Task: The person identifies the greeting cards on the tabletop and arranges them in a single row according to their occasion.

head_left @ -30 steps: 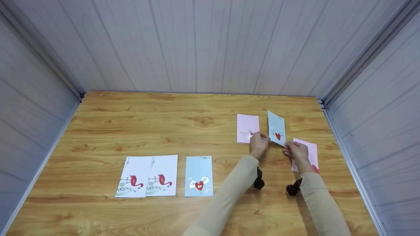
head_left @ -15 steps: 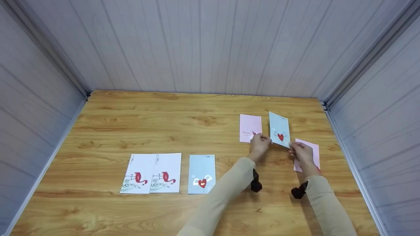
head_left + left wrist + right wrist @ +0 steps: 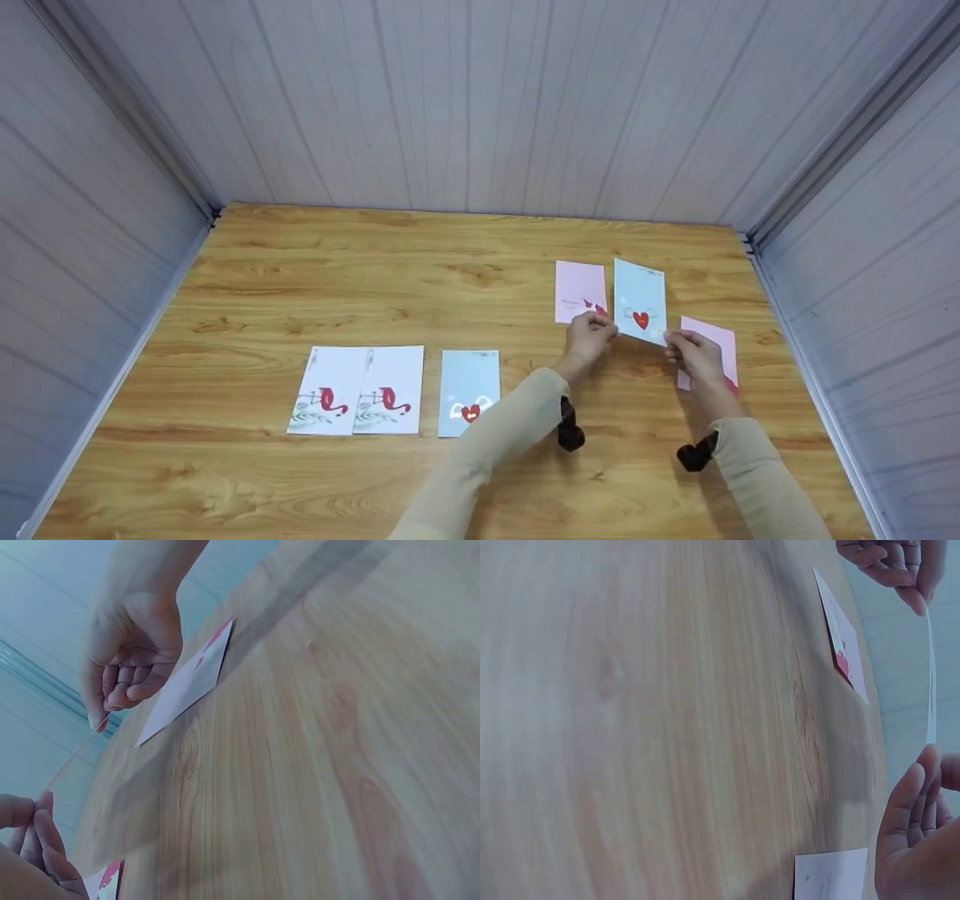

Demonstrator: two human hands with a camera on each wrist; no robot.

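A light blue card [image 3: 640, 292] with a red winged heart is lifted off the table and tilted, its face toward the head camera. My left hand [image 3: 587, 337] pinches its lower left corner, and my right hand [image 3: 696, 354] pinches its lower right corner. Both wrist views catch the card edge-on, as a thin strip [image 3: 931, 682] stretched between the fingertips. Behind my left hand lies a pink card [image 3: 579, 285] with a reddish print. Another pink card [image 3: 718, 337] lies partly hidden under my right hand and wrist.
Two white flamingo cards [image 3: 322, 375] lie side by side at the left of the wooden table [image 3: 420, 292]. A second blue heart card [image 3: 470, 375] lies right of them, its lower corner covered by my left sleeve. Panelled walls [image 3: 465, 105] enclose the back and sides.
The blue card has turned to face the head camera more squarely and looks slightly higher. Both hands keep their pinch on its corners. The head view has shifted slightly.
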